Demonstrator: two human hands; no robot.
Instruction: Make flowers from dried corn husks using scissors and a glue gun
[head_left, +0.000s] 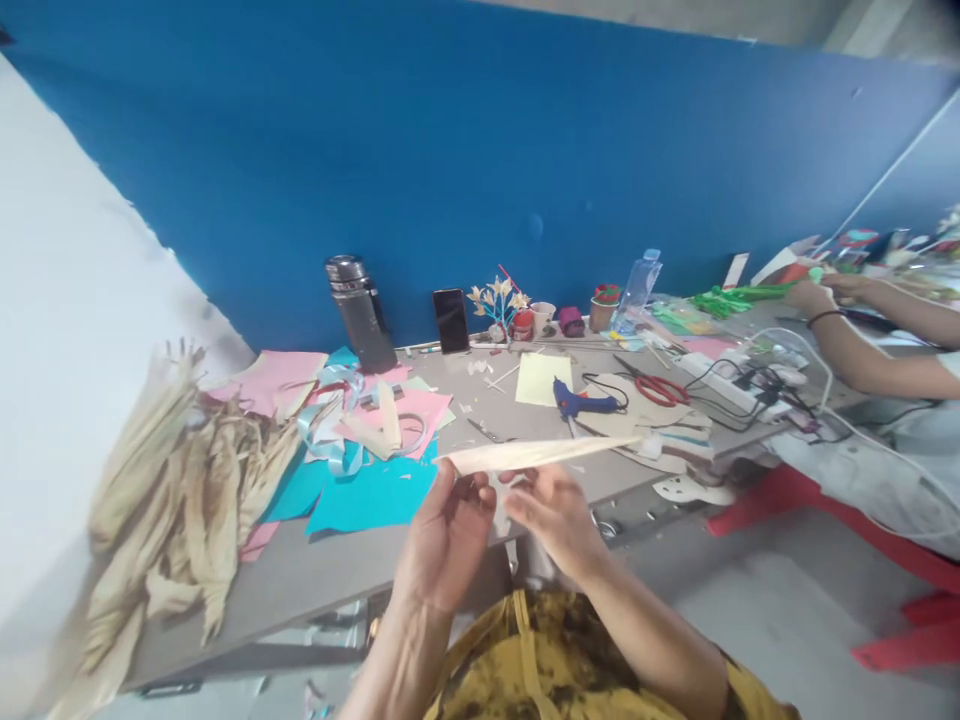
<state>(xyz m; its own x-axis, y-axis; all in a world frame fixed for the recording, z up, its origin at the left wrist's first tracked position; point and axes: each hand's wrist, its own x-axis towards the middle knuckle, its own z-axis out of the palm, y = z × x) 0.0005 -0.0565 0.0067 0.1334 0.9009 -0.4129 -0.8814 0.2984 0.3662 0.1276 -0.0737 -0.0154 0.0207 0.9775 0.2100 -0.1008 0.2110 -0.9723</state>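
A long, pale corn husk [547, 455] stretches sideways in front of me above the table's front edge, tapering to a point at the right. My left hand [450, 530] is closed on its wide left end, thumb against the near side. Around the middle, my right hand [559, 520] has its fingers curled at the husk's lower edge and grips it there. Beyond the husk lie a blue glue gun [589, 400], a pale yellow paper sheet [544, 378] and red-handled scissors [656, 388].
Dried corn husks [202, 490] are heaped at the left edge, beside turquoise paper [367, 500]. Along the blue wall stand a thermos [361, 315], a phone [451, 320], a husk-flower bunch [499, 303] and a plastic bottle [639, 290]. At right are a power strip [716, 380] and another person's arms [877, 325].
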